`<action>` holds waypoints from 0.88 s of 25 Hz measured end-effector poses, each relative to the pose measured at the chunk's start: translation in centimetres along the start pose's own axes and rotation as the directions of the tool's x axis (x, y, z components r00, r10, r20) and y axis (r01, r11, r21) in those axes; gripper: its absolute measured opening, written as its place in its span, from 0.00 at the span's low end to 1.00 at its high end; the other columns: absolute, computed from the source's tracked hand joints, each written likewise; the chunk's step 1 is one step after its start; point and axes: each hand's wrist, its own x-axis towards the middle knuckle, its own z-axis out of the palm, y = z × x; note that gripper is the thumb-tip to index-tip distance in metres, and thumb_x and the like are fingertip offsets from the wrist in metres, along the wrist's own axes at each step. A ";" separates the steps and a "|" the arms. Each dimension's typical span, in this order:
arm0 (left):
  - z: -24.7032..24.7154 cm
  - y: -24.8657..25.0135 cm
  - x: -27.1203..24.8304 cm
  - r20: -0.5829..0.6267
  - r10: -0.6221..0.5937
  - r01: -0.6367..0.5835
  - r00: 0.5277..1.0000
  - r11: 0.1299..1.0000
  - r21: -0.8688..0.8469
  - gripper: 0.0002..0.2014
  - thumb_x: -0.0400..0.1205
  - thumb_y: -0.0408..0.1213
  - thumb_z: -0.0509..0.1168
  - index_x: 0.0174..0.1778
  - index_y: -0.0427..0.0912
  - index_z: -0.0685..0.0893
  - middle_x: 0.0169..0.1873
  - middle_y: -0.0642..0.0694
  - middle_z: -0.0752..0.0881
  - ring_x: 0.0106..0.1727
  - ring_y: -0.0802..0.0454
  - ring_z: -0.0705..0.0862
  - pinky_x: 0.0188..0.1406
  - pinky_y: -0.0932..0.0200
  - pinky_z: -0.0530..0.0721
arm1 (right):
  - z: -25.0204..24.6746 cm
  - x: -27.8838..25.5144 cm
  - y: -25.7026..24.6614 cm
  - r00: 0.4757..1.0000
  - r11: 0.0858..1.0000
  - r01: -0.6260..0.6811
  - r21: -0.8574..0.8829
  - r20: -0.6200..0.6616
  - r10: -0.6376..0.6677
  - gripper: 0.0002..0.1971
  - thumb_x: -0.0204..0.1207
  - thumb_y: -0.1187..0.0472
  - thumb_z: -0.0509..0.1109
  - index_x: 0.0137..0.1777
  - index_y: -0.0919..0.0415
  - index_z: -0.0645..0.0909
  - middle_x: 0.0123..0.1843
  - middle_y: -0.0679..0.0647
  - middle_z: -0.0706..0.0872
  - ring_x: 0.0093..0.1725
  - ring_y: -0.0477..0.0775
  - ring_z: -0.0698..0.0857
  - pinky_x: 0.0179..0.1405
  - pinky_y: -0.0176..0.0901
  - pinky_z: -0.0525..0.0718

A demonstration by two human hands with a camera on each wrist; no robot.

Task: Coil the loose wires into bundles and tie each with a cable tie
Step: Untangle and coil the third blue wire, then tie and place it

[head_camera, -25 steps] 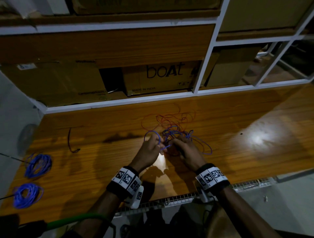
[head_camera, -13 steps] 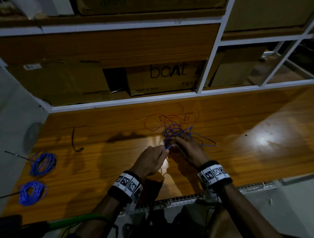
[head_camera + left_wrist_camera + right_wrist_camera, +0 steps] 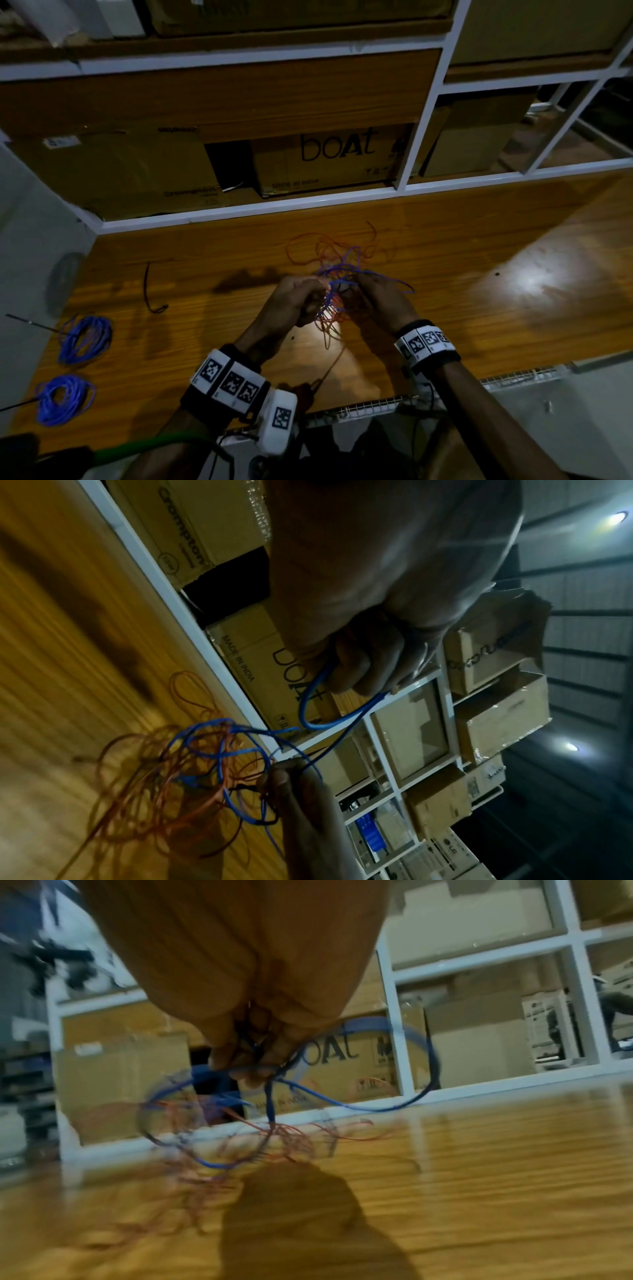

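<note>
A tangle of blue wire (image 3: pixel 346 270) and thin red wire (image 3: pixel 308 246) sits mid-table, partly lifted between my hands. My left hand (image 3: pixel 298 301) grips a loop of the blue wire (image 3: pixel 318 715) in curled fingers. My right hand (image 3: pixel 373 298) pinches blue wire strands (image 3: pixel 342 1104) at its fingertips, with red wire (image 3: pixel 291 1137) hanging below. Two coiled blue bundles (image 3: pixel 84 339) (image 3: pixel 61 399) lie at the table's left edge. A loose black cable tie (image 3: pixel 149 291) lies left of centre.
The wooden table (image 3: pixel 479 260) ends behind at a white-framed shelf rail (image 3: pixel 239 210) with cardboard boxes (image 3: pixel 329 157). A wire tray (image 3: pixel 376 406) runs along the near edge. A green cable (image 3: pixel 147 445) crosses at the bottom left.
Both hands have lifted and drawn nearer, pulling the tangle up off the table. Red strands now hang between the hands. The left hand has closed round a blue loop.
</note>
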 end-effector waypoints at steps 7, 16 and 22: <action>-2.8 4.1 -2.4 0.051 0.109 -0.099 0.993 0.981 -0.167 0.16 0.76 0.50 0.65 0.22 0.53 0.76 0.18 0.55 0.66 0.18 0.58 0.60 0.24 0.54 0.56 | -4.4 2.9 5.5 0.981 0.949 -0.151 -0.278 0.079 0.179 0.17 0.78 0.61 0.73 0.66 0.57 0.84 0.65 0.62 0.88 0.58 0.70 0.88 0.51 0.60 0.85; -2.5 2.6 -1.8 0.026 0.076 -0.069 0.997 0.980 -0.188 0.17 0.80 0.48 0.63 0.25 0.52 0.75 0.19 0.53 0.65 0.20 0.56 0.57 0.24 0.53 0.53 | -7.6 6.8 8.7 0.923 0.893 -0.287 -0.347 0.147 0.354 0.14 0.84 0.66 0.66 0.67 0.60 0.85 0.66 0.66 0.86 0.65 0.69 0.85 0.61 0.59 0.83; -3.3 1.6 -0.4 -0.081 -0.047 0.005 0.996 0.894 -0.448 0.18 0.87 0.43 0.58 0.29 0.47 0.73 0.20 0.54 0.62 0.20 0.58 0.56 0.24 0.56 0.52 | -7.1 4.0 6.5 0.980 0.943 -0.177 -0.282 0.041 0.196 0.16 0.76 0.65 0.75 0.64 0.57 0.88 0.60 0.62 0.91 0.58 0.66 0.89 0.53 0.61 0.88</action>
